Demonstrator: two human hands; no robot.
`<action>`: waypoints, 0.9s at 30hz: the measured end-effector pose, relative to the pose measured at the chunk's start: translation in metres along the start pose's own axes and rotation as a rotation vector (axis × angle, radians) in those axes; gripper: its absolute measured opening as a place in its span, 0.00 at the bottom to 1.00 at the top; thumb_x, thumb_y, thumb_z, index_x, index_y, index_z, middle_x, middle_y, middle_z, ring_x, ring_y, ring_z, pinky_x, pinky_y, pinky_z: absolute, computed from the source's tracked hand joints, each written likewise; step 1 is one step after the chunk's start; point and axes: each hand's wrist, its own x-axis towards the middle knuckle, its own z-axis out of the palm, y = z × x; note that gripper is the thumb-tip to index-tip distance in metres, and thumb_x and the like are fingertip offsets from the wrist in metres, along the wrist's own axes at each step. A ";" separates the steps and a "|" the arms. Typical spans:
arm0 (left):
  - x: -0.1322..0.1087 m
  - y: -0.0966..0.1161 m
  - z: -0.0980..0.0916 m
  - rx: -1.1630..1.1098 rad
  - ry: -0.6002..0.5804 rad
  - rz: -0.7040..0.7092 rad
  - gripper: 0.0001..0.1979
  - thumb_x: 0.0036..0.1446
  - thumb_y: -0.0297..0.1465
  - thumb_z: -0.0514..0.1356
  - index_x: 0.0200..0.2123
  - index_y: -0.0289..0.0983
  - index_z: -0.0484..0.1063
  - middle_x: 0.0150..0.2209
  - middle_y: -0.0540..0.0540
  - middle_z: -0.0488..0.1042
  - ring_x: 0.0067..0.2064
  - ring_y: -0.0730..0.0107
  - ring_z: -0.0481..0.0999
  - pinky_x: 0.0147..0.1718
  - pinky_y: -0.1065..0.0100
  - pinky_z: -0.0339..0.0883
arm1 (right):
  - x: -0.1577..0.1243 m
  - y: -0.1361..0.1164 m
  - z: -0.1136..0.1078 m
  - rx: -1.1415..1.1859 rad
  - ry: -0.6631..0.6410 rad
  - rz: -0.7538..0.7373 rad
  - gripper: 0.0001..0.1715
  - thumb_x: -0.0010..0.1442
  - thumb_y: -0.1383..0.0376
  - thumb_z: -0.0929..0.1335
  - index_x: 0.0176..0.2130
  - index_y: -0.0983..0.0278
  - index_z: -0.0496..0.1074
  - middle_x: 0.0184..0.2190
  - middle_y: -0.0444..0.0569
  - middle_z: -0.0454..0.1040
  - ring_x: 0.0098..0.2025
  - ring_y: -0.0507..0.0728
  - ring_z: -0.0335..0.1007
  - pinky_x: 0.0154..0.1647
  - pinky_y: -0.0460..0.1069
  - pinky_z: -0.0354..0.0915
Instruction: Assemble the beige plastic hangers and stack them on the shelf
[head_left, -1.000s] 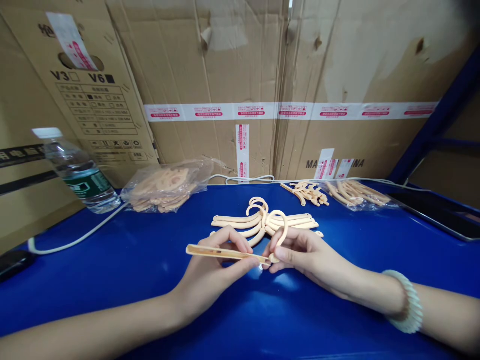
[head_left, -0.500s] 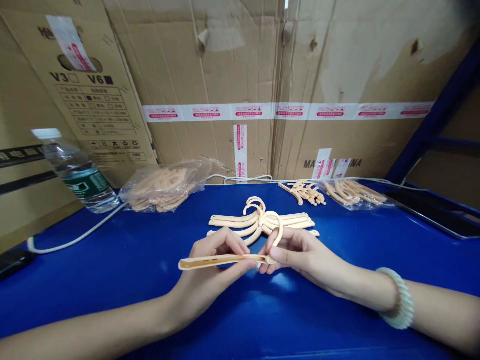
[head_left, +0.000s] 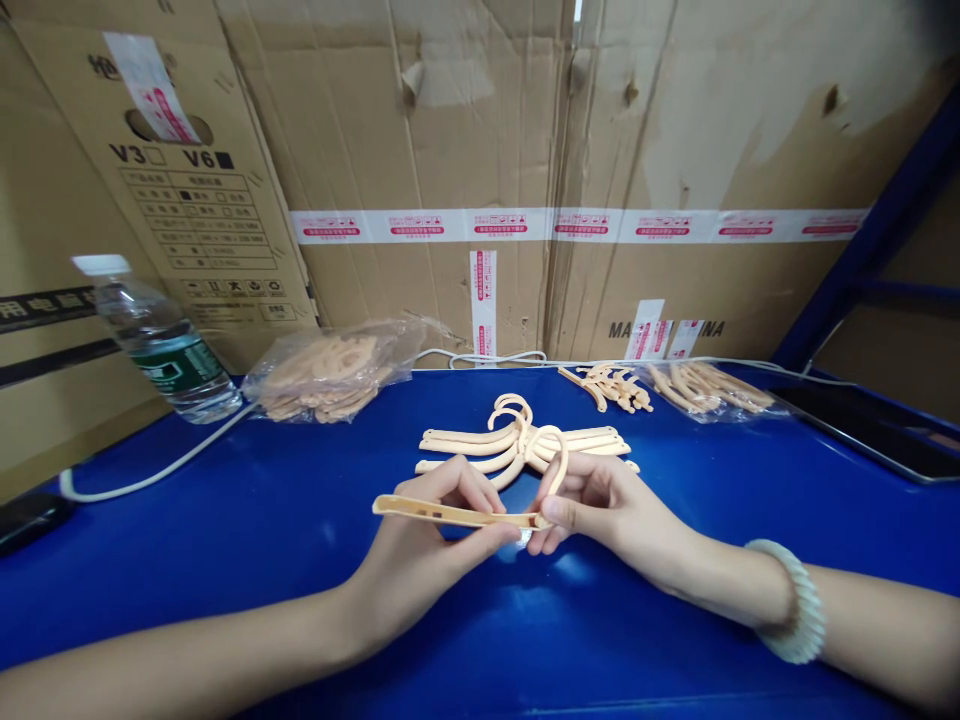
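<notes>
My left hand [head_left: 427,545] pinches a slim peach plastic hanger arm [head_left: 442,514] that lies level over the blue table [head_left: 262,520]. My right hand [head_left: 600,505] grips a curved peach hook piece [head_left: 559,462] at the arm's right end, where the two parts meet. Just behind both hands lies a small pile of assembled peach hangers [head_left: 525,443] flat on the table.
A clear bag of peach parts [head_left: 334,368] lies at the back left beside a water bottle [head_left: 161,345]. Loose hook pieces [head_left: 611,385] and a bag of arms [head_left: 712,385] lie back right. A white cable [head_left: 150,480], a dark device [head_left: 30,515] and cardboard boxes [head_left: 465,150] border the table.
The hanger arm's left end dipped and then rose again slightly. Both hands stay in the same place, joined at the arm's right end.
</notes>
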 end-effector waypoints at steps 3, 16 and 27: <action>0.002 0.000 0.001 -0.051 0.000 -0.058 0.13 0.49 0.36 0.66 0.24 0.38 0.65 0.27 0.49 0.73 0.30 0.68 0.73 0.29 0.69 0.64 | 0.001 0.001 0.001 -0.020 0.011 -0.028 0.19 0.52 0.56 0.74 0.31 0.67 0.68 0.25 0.49 0.77 0.28 0.55 0.77 0.31 0.48 0.73; 0.007 -0.006 0.004 -0.362 -0.059 -0.258 0.13 0.47 0.34 0.67 0.28 0.37 0.64 0.24 0.51 0.74 0.26 0.68 0.76 0.27 0.67 0.70 | 0.000 0.000 0.008 -0.133 0.094 -0.124 0.19 0.48 0.56 0.76 0.26 0.66 0.69 0.25 0.45 0.73 0.27 0.51 0.70 0.28 0.45 0.67; 0.009 -0.006 0.010 -0.576 -0.198 -0.302 0.16 0.47 0.29 0.68 0.36 0.36 0.64 0.27 0.52 0.78 0.29 0.70 0.79 0.30 0.70 0.73 | 0.000 0.003 0.010 -0.068 0.009 -0.063 0.17 0.50 0.56 0.75 0.28 0.67 0.73 0.26 0.49 0.77 0.25 0.51 0.73 0.23 0.43 0.67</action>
